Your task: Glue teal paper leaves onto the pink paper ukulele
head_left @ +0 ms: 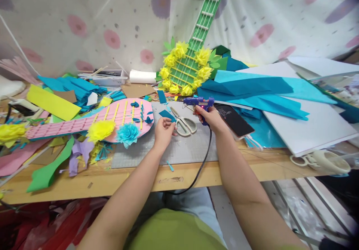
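Note:
My right hand (209, 117) is wrapped round the handle of a blue hot glue gun (196, 101), its nozzle pointing left above the mat. A black cord runs from the gun down over the table edge. My left hand (165, 132) is closed, thumb and fingers together; what they pinch, if anything, is too small to make out. Just beyond those fingertips shows a dark blue paper piece (167, 115). Between the hands lie grey-handled scissors (183, 126) on a grey cutting mat (131, 154). Left of them rests a pink paper guitar (123, 117) with a yellow flower (101, 130) and a blue flower (128, 134).
A green paper guitar (183, 70) ringed with yellow flowers leans at the back. To the right are a phone (235, 120), blue paper sheets (252, 87), white boards (311, 125) and a mug (331, 162) lying on its side. Paper scraps (53, 164) crowd the left.

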A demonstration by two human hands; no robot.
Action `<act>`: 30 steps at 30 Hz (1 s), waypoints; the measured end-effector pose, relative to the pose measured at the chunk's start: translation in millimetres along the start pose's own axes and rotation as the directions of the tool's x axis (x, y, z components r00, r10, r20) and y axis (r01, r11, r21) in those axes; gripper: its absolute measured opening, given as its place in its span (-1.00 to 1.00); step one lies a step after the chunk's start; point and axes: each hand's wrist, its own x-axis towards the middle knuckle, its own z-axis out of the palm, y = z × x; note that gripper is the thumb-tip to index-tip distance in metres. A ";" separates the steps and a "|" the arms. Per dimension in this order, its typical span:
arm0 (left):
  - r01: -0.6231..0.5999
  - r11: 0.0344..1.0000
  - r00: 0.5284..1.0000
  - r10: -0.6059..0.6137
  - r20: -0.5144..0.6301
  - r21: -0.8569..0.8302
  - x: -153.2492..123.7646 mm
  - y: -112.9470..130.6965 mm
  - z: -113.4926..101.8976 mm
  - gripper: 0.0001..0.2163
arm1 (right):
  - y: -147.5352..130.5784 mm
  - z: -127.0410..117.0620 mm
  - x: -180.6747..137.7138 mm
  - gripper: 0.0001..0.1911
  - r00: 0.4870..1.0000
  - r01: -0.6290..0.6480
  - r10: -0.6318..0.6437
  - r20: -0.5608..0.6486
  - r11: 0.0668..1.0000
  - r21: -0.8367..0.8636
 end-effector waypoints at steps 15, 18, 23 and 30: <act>-0.001 0.998 0.996 0.008 -0.094 0.068 6.5 -2.2 -5.8 -0.72 | -20.1 -3.1 -15.8 -0.55 0.984 0.005 0.066 0.164 0.917 -0.399; -0.007 0.997 0.996 0.014 -0.092 0.072 7.0 -2.9 -5.9 -0.72 | -19.9 -0.9 -15.5 -0.55 0.982 0.004 0.074 0.176 0.913 -0.407; -0.031 0.997 0.996 0.037 -0.087 0.070 7.7 -4.4 -5.8 -0.72 | -19.2 -0.9 -14.8 -0.56 0.981 -0.001 0.079 0.175 0.914 -0.406; -0.042 0.996 0.995 0.049 -0.088 0.075 7.9 -5.4 -6.1 -0.72 | -19.7 1.3 -15.3 -0.59 0.982 -0.010 0.086 0.167 0.912 -0.410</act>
